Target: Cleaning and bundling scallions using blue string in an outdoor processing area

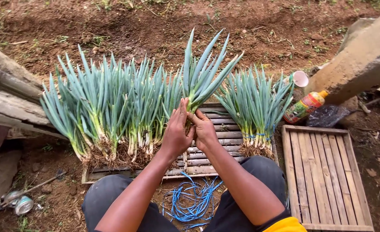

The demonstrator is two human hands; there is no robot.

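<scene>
From the head camera, the left hand (175, 134) and right hand (203, 129) are both closing around 1 upright bunch of green spring onions with white stalks (202, 77), standing over the slatted bamboo tray (224, 129) at 12 o'clock from the knees. Loose blue plastic ties (192, 202) are lying at 6 o'clock. Keeping the stalks squeezed level probably makes for a tidy bundle.

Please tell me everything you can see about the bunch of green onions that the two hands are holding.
The held bunch of green onions stands nearly upright over a slatted wooden tray, its long blue-green leaves fanning upward, taller than the bunches beside it. The pale lower stalks are mostly hidden inside the grip. The left hand and right hand both close around its base, fingers wrapped from either side. Its roots are not visible.
</scene>
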